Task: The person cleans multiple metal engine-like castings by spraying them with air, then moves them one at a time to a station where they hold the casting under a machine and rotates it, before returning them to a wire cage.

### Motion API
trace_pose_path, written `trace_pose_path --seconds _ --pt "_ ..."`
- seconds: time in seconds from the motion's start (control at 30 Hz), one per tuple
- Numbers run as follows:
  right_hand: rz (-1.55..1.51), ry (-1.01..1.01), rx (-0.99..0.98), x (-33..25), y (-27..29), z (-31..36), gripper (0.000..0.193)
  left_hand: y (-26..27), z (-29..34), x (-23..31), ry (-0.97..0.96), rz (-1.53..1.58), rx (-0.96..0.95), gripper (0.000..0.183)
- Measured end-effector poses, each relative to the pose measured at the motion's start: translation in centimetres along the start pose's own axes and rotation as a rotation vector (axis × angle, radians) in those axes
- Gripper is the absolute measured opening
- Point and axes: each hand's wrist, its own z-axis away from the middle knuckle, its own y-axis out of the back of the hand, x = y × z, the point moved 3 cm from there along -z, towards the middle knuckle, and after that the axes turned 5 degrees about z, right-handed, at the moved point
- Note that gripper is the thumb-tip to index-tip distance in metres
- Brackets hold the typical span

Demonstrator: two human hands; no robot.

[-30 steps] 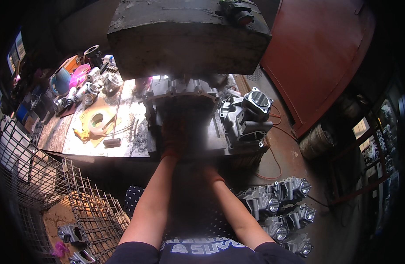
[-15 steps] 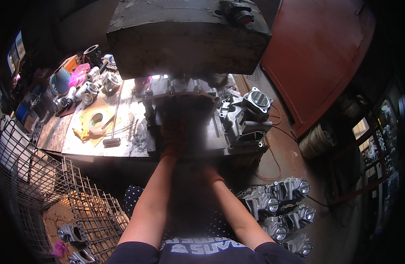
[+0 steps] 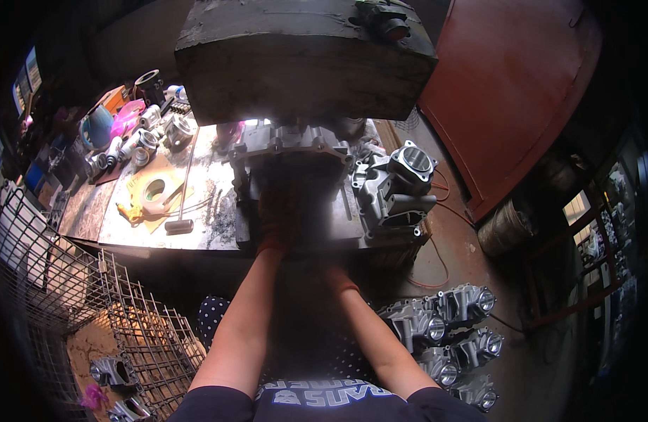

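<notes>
A large grey metal casting (image 3: 292, 144) sits on the bench under a heavy, dark box-shaped machine head (image 3: 306, 81). My left hand (image 3: 276, 218), in a reddish work glove, reaches into the deep shadow at the casting's near side. Its fingers are too dark to make out, so whether it grips or only touches something does not show. Lower and to the right, my right hand (image 3: 341, 280) is at the bench's front edge; little beyond its reddish glove cuff shows, and its fingers are lost in the dark. Just right of the machine stands another silver casting (image 3: 391, 190) with a round flanged opening.
A long-handled mallet (image 3: 179, 226) and a flat ring (image 3: 155, 193) lie on the bench's left part, with several metal parts behind. Wire baskets (image 3: 137, 309) stand at lower left. Several castings (image 3: 436, 327) are stacked at lower right, and an orange hose (image 3: 440, 264) hangs beside the bench.
The view has shifted very slightly, and the machine head appears a touch further right. Both arms keep nearly the same pose.
</notes>
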Motion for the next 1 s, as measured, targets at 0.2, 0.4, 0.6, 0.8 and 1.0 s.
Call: trace_pose_path --seconds 0.2,0.4,0.6,0.8,1.0 --pt "0.208 0.107 0.062 0.8 -0.5 -0.5 0.044 -1.0 0.2 -0.5 -0.016 -0.079 -0.052 0.046" --pt "0.304 0.110 0.043 0.7 -0.5 -0.5 0.047 -0.6 0.2 -0.3 -0.013 -0.014 -0.032 0.045" --pt "0.293 0.143 0.053 1.0 -1.0 -1.0 0.047 -0.4 0.2 -0.2 0.017 0.003 -0.098 0.069" --pt "0.225 0.121 0.120 1.1 -0.8 -0.6 0.046 -0.3 0.2 0.1 0.049 -0.027 -0.181 0.069" --pt "0.198 0.024 0.028 0.3 0.5 0.3 0.042 -0.5 0.0 0.4 -0.018 -0.055 -0.071 0.051"
